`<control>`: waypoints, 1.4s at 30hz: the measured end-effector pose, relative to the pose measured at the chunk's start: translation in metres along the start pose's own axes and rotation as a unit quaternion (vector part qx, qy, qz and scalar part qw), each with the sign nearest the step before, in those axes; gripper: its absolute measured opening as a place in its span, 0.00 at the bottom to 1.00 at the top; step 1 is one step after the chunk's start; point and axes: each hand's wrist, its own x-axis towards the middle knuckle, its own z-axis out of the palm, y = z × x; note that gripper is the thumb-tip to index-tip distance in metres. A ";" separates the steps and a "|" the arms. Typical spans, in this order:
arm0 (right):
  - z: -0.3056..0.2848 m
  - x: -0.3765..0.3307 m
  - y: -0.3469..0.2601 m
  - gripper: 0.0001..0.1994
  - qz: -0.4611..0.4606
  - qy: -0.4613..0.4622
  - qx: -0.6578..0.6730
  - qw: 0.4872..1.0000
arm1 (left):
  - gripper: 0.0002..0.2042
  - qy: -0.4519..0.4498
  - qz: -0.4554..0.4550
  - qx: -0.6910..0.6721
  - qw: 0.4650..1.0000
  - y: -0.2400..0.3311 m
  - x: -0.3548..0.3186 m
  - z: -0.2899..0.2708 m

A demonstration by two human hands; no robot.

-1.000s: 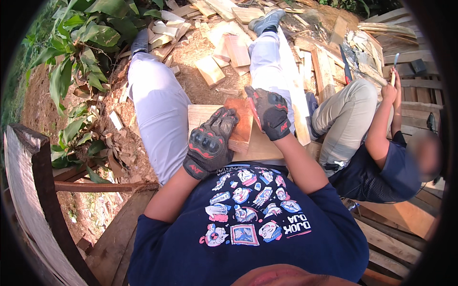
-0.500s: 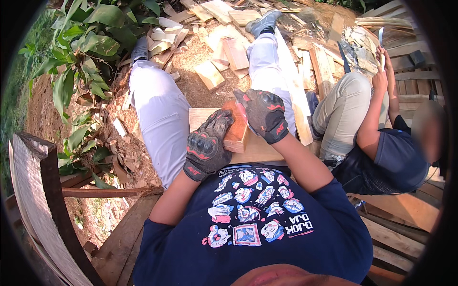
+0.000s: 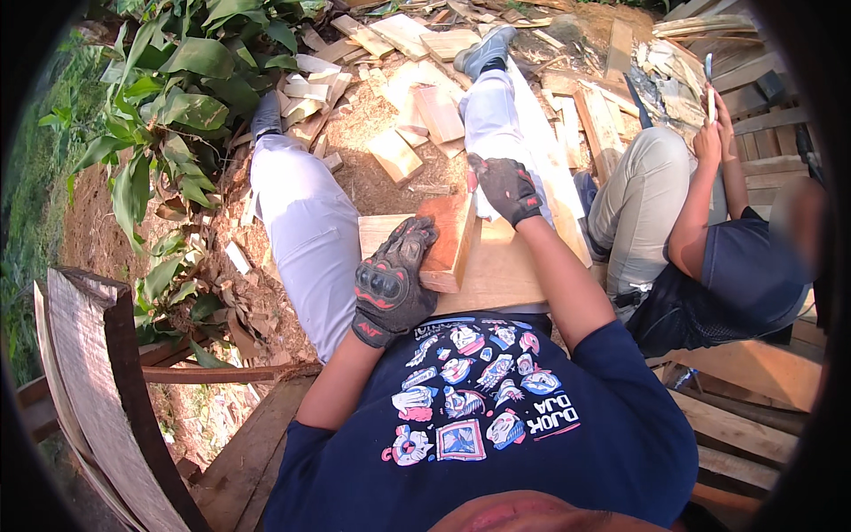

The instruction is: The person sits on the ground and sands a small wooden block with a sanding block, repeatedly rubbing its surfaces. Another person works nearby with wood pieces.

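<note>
1. Two gloved hands, both at one small reddish wood block (image 3: pixel 450 238). It rests on a pale board (image 3: pixel 496 275) laid across my lap.
2. My left hand (image 3: pixel 390 288) is closed over the block's near left corner, fingers curled on its top face, pinning it down.
3. My right hand (image 3: pixel 505 188) sits just beyond the block's far edge, fingers bent, palm down. I cannot tell whether it grips anything; no tool shows in it.
4. Progress, as I judge it: the block is placed and steadied, but its surface looks whole and uncut. Any shaping appears not yet started.
5. Past the right hand, many offcuts (image 3: pixel 394 155) and chips lie on the ground between my legs.
6. Right of my right forearm, a seated person (image 3: pixel 709 257) holds a thin object up, apart from my work.
</note>
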 end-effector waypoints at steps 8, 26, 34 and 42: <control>-0.037 -0.019 0.020 0.19 -0.197 0.149 0.015 0.969 | 0.32 -0.007 -0.038 -0.018 0.999 0.001 0.001 0.002; 0.020 -0.013 -0.029 0.18 -0.205 0.163 -0.143 0.955 | 0.34 -0.004 -0.048 -0.014 0.999 -0.011 -0.004 0.009; 0.016 0.023 0.004 0.27 -0.002 0.043 -0.087 0.995 | 0.31 -0.023 -0.012 0.036 0.999 0.008 0.002 -0.001; -0.025 -0.065 -0.037 0.20 -0.311 0.161 -0.045 0.936 | 0.29 0.011 -0.026 0.018 0.999 0.003 -0.003 0.000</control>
